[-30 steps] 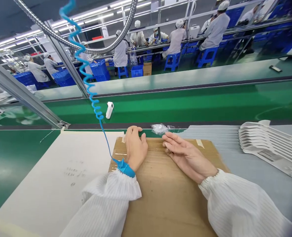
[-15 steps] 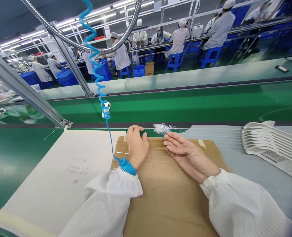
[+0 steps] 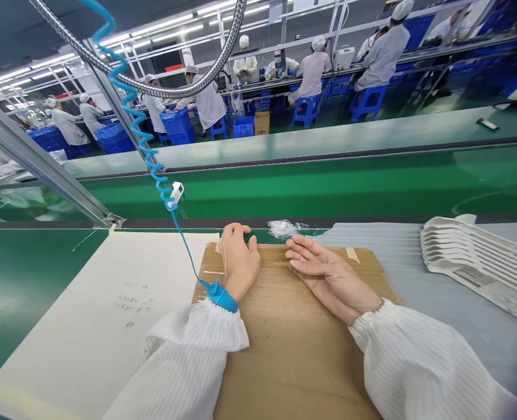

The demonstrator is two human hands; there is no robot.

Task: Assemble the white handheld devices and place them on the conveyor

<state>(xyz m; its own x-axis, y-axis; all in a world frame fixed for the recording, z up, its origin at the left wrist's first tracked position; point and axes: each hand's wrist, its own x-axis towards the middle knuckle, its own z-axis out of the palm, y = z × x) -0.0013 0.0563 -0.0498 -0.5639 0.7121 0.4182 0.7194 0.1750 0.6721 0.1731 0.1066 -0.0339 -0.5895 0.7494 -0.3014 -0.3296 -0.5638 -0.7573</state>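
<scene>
My left hand (image 3: 240,259) rests over the far left part of a brown cardboard sheet (image 3: 291,361), fingers bent forward and thumb apart, holding nothing. A blue wrist strap (image 3: 222,296) circles that wrist, joined to a coiled blue cord (image 3: 142,137). On the right, my right hand (image 3: 328,274) is over the cardboard with its palm turned inward and fingers stretched out, also without anything in it. Just beyond its fingertips lies a small heap of crumpled clear plastic (image 3: 282,228).
Stacked white plastic parts (image 3: 464,251) lie on a grey foam sheet (image 3: 420,303) at right. A white paper sheet (image 3: 79,338) with handwriting covers the left. Beyond runs a green conveyor belt (image 3: 328,189) carrying a white device (image 3: 176,195). A metal post (image 3: 48,163) rises at left.
The view has shifted slightly, and the coiled cord has swung left. The white device on the belt appears a little further left. Both hands keep nearly the same pose.
</scene>
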